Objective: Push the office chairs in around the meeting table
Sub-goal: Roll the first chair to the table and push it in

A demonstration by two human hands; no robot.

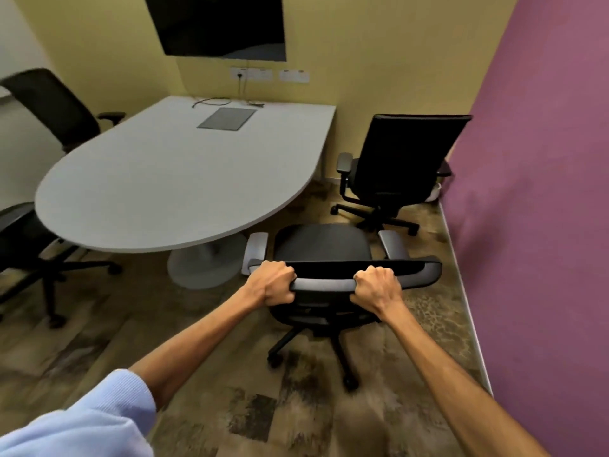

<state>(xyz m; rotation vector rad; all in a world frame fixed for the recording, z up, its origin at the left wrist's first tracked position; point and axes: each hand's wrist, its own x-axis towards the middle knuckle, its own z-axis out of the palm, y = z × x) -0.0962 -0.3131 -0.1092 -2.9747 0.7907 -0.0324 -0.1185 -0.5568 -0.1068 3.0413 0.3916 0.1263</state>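
A black office chair (324, 245) stands in front of me, off the rounded right end of the white meeting table (158, 192), its seat clear of the table edge. My left hand (275, 286) and my right hand (377, 286) both grip the top edge of its backrest, fingers wrapped over it. A second black chair (400, 159) stands near the purple wall, apart from the table. A third chair (49, 103) is at the far left side, and a fourth (23, 239) sits at the near left, partly cut off by the frame.
A purple wall (534, 209) runs close along the right. A dark screen (217, 26) hangs on the yellow wall, with sockets and a cable below it. The table stands on a round pedestal base (204, 267). Patterned carpet covers the floor.
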